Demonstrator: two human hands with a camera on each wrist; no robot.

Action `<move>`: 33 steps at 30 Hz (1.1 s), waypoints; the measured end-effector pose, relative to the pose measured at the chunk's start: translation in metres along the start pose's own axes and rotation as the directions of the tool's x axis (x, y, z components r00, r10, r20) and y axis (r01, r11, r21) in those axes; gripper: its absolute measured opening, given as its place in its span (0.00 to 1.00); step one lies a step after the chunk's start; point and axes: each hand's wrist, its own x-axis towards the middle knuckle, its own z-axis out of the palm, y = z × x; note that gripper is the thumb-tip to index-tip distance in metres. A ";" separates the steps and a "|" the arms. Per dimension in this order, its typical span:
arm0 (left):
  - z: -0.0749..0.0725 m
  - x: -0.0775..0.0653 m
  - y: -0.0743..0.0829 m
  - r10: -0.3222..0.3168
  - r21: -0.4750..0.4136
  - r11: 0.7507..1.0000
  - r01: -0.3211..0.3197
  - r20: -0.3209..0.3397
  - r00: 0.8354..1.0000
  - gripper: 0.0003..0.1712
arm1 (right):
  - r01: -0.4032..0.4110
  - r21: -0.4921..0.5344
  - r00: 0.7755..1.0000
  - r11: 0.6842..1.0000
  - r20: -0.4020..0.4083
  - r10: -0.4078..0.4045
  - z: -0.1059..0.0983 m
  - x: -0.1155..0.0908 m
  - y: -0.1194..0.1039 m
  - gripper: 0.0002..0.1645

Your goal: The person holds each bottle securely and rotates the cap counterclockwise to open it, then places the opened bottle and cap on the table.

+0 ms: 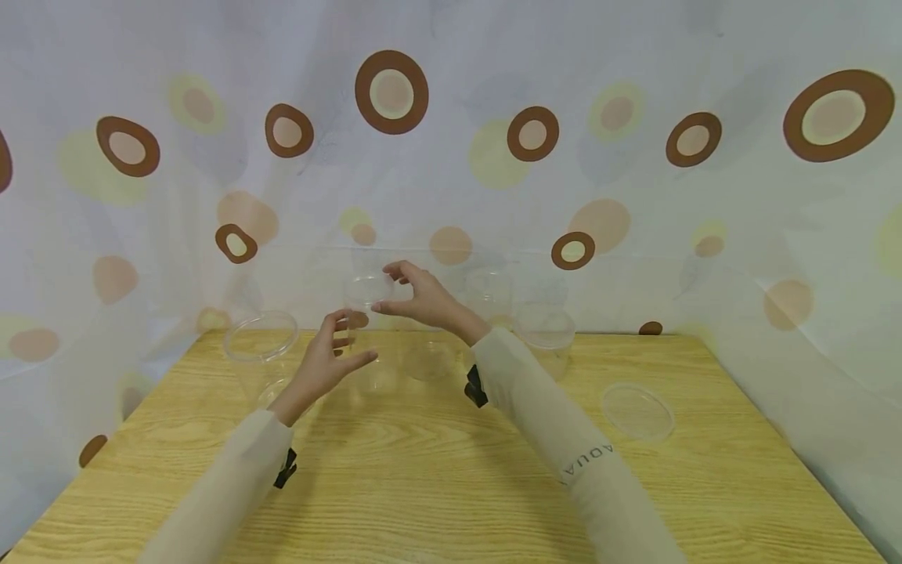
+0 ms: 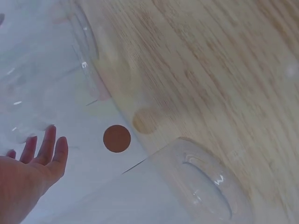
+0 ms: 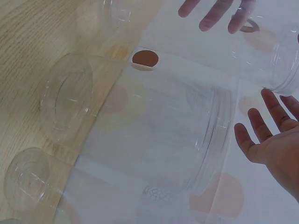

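Tall clear jar (image 1: 372, 333) is seen upright, far and left of centre, between left hand (image 1: 326, 362) and right hand (image 1: 426, 299), both widely curved; contact cannot be told. Light, even pressure should be applied, lest it be tipped.

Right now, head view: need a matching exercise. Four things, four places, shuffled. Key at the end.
Things
1. Right hand
2. Clear lid
3. Left hand
4. Dark lettering

Places
A. At the side of the clear jar, the lower of the two hands
B. On the right sleeve
C. Up by the clear jar's rim
D. Flat on the wooden table, toward its right side

Pairs: 1-C, 2-D, 3-A, 4-B
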 end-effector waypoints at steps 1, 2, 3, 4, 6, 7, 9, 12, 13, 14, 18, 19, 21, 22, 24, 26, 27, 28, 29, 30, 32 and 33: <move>0.000 -0.002 0.001 0.017 0.002 1.000 -0.017 0.011 1.000 0.47 | -0.003 0.006 1.000 1.000 0.012 0.002 -0.001 -0.002 -0.001 0.42; 0.000 -0.003 0.001 0.034 0.003 0.999 -0.034 0.022 0.999 0.47 | -0.006 0.014 1.000 1.000 0.024 0.006 -0.002 -0.004 -0.001 0.42; 0.000 -0.005 0.002 0.050 0.002 0.999 -0.050 0.032 0.998 0.46 | -0.008 0.021 0.999 1.000 0.036 0.007 -0.003 -0.006 -0.001 0.42; 0.000 -0.006 0.003 0.062 0.001 0.998 -0.063 0.043 0.997 0.45 | -0.009 0.027 0.999 1.000 0.049 0.008 -0.005 -0.008 -0.001 0.42; 0.000 -0.009 0.005 0.079 -0.005 0.997 -0.078 0.068 0.995 0.44 | -0.008 0.036 0.997 0.999 0.074 0.005 -0.007 -0.012 -0.002 0.42; 0.001 -0.010 0.005 0.085 -0.011 0.996 -0.084 0.081 0.993 0.44 | -0.006 0.041 0.996 0.999 0.084 0.002 -0.008 -0.014 -0.002 0.42; 0.002 -0.013 0.007 0.085 -0.020 0.996 -0.083 0.108 0.991 0.43 | 0.004 0.059 0.995 0.998 0.102 -0.010 -0.011 -0.019 -0.002 0.42; 0.005 -0.016 0.012 0.089 -0.032 0.996 -0.086 0.141 0.986 0.44 | 0.014 0.078 0.993 0.997 0.115 -0.023 -0.014 -0.025 -0.002 0.42; 0.006 -0.017 0.015 0.090 -0.037 0.996 -0.086 0.149 0.985 0.43 | 0.017 0.082 0.993 0.996 0.118 -0.027 -0.015 -0.027 -0.001 0.42; 0.008 -0.018 0.018 0.093 -0.041 0.995 -0.088 0.155 0.983 0.43 | 0.022 0.088 0.992 0.996 0.121 -0.032 -0.016 -0.029 -0.001 0.42; 0.013 -0.022 0.028 0.125 -0.064 0.991 -0.116 0.176 0.976 0.42 | 0.038 0.107 0.990 0.994 0.129 -0.052 -0.020 -0.039 0.001 0.42; 0.014 -0.022 0.028 0.136 -0.068 0.990 -0.125 0.180 0.974 0.42 | 0.035 0.111 0.990 0.993 0.131 -0.049 -0.022 -0.043 -0.004 0.42; 0.017 -0.023 0.025 0.158 -0.080 0.986 -0.146 0.188 0.969 0.41 | 0.033 0.115 0.991 0.993 0.128 -0.048 -0.024 -0.048 -0.004 0.42; 0.019 -0.022 0.022 0.169 -0.088 0.984 -0.154 0.191 0.967 0.41 | 0.031 0.116 0.991 0.993 0.125 -0.046 -0.024 -0.050 -0.004 0.42; 0.023 -0.021 0.019 0.184 -0.102 0.981 -0.166 0.202 0.962 0.41 | 0.023 0.107 0.993 0.994 0.115 -0.035 -0.026 -0.054 -0.004 0.42; 0.027 -0.021 0.020 0.196 -0.116 0.978 -0.174 0.211 0.958 0.41 | 0.022 0.100 0.994 0.995 0.102 -0.033 -0.026 -0.057 0.000 0.42; 0.029 -0.021 0.020 0.200 -0.122 0.977 -0.177 0.216 0.956 0.41 | 0.022 0.095 0.995 0.995 0.097 -0.031 -0.026 -0.060 0.000 0.42; 0.030 -0.022 0.021 0.206 -0.130 0.975 -0.180 0.220 0.954 0.41 | 0.022 0.094 0.995 0.995 0.092 -0.030 -0.027 -0.062 -0.001 0.42; 0.032 -0.022 0.021 0.209 -0.138 0.974 -0.181 0.224 0.952 0.40 | 0.022 0.092 0.996 0.995 0.088 -0.030 -0.028 -0.065 -0.001 0.42; 0.034 -0.022 0.022 0.215 -0.142 0.972 -0.186 0.226 0.950 0.40 | 0.022 0.095 0.996 0.995 0.084 -0.030 -0.028 -0.067 -0.001 0.42; 0.038 -0.023 0.023 0.209 -0.155 0.972 -0.176 0.228 0.951 0.40 | 0.018 0.097 0.997 0.995 0.074 -0.025 -0.029 -0.071 0.000 0.42; 0.040 -0.023 0.024 0.205 -0.160 0.972 -0.172 0.227 0.952 0.41 | 0.013 0.100 0.997 0.995 0.068 -0.020 -0.030 -0.073 0.000 0.42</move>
